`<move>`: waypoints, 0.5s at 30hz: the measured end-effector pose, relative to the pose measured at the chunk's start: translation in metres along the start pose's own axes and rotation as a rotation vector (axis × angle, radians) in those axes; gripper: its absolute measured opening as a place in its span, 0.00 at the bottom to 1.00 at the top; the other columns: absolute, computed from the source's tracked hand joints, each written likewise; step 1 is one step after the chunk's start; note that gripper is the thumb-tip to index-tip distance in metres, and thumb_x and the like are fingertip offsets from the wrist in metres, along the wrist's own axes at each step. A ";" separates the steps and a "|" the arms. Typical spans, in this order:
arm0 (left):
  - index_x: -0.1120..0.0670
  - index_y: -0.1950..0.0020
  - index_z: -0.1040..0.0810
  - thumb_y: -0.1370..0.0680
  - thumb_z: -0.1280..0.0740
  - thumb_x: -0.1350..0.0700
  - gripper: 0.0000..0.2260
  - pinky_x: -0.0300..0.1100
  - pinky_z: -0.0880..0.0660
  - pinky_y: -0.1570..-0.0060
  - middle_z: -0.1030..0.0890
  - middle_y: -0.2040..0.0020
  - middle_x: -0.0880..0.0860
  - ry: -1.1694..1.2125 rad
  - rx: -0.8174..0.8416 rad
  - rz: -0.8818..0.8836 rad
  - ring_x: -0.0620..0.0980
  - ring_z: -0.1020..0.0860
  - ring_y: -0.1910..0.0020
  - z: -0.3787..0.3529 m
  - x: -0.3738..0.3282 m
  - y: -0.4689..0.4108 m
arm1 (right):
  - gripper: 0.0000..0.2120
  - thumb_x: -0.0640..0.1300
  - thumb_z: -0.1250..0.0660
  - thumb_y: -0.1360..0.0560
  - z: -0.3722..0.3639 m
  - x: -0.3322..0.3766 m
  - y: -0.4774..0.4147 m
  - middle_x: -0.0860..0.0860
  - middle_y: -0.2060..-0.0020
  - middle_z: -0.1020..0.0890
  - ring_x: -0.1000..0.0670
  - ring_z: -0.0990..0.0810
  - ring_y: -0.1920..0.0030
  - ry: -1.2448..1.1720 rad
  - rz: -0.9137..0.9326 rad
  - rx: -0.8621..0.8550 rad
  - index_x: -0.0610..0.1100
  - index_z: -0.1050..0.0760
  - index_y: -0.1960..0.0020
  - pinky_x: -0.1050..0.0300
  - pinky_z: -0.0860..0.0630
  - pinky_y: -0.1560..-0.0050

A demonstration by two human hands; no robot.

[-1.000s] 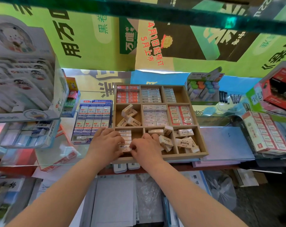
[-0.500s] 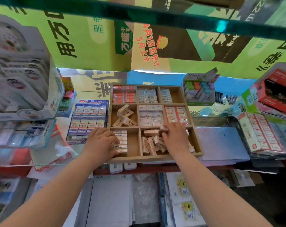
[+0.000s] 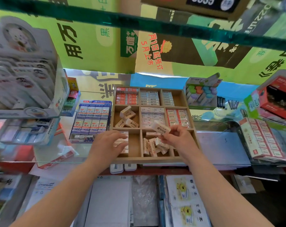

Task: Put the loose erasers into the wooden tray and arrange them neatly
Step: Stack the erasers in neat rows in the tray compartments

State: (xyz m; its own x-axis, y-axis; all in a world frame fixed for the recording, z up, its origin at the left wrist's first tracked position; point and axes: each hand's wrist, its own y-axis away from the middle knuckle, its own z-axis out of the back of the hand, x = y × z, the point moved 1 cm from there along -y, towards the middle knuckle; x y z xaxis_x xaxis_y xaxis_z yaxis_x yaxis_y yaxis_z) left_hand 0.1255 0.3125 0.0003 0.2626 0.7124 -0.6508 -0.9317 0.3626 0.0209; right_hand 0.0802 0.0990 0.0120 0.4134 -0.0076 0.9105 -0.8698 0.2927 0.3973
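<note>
Step in hand: sorting the jumble one piece at a time, as I read it. One eraser is up in the air at this moment.
Right hand: the right hand (image 3: 180, 140) pinches a single eraser (image 3: 160, 129) between thumb and fingertips. It is lifted clear of the wooden tray (image 3: 155, 159), above the divider between the middle and near rows.
Left hand: the left hand (image 3: 106, 145) has its fingers fairly straight and relaxed and holds nothing. It lies against the neat stack (image 3: 124, 133) in the near-left compartment and probably steadies it, though the fingers hide the contact.
Loose erasers: a heap (image 3: 151, 146) lies tumbled at all angles in the near-middle compartment, just below the right hand. A few crooked ones (image 3: 126, 118) sit in the middle-left compartment.
Rest of tray: the back row, and the middle and right of the middle row, hold flat packed rows.
Next move calls for: turning the held eraser to match the stack and carrying it left over the divider. It then goes down in the bare space beside the stack, while the left hand gives room.
Progress: well short of done, since two compartments are untidy.
</note>
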 end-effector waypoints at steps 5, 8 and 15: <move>0.42 0.52 0.24 0.25 0.37 0.54 0.07 0.33 0.32 0.57 0.24 0.57 0.39 0.503 0.124 0.199 0.40 0.26 0.53 -0.001 -0.024 -0.003 | 0.10 0.34 0.32 0.30 -0.033 0.000 0.009 0.49 0.58 0.20 0.54 0.19 0.59 -0.013 0.039 0.166 0.47 0.29 0.60 0.67 0.21 0.60; 0.39 0.61 0.25 0.26 0.35 0.53 0.08 0.34 0.29 0.58 0.21 0.59 0.41 0.615 0.073 0.252 0.40 0.24 0.55 0.005 -0.025 -0.004 | 0.13 0.39 0.31 0.30 -0.053 -0.002 0.014 0.55 0.63 0.24 0.58 0.25 0.63 0.285 0.184 0.136 0.53 0.33 0.62 0.70 0.26 0.67; 0.45 0.64 0.24 0.29 0.32 0.60 0.10 0.29 0.32 0.69 0.23 0.67 0.43 0.380 0.078 0.167 0.41 0.24 0.64 0.000 -0.020 0.005 | 0.18 0.42 0.34 0.29 -0.087 -0.013 0.021 0.60 0.67 0.30 0.60 0.30 0.66 0.659 0.384 0.180 0.58 0.40 0.65 0.69 0.36 0.68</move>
State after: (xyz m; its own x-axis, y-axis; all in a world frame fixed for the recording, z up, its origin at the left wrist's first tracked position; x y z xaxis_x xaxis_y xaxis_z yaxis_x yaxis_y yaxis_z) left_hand 0.1153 0.3001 0.0133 -0.0147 0.4985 -0.8667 -0.9279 0.3161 0.1976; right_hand 0.0796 0.1885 -0.0015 0.1007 0.6485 0.7545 -0.9912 -0.0001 0.1324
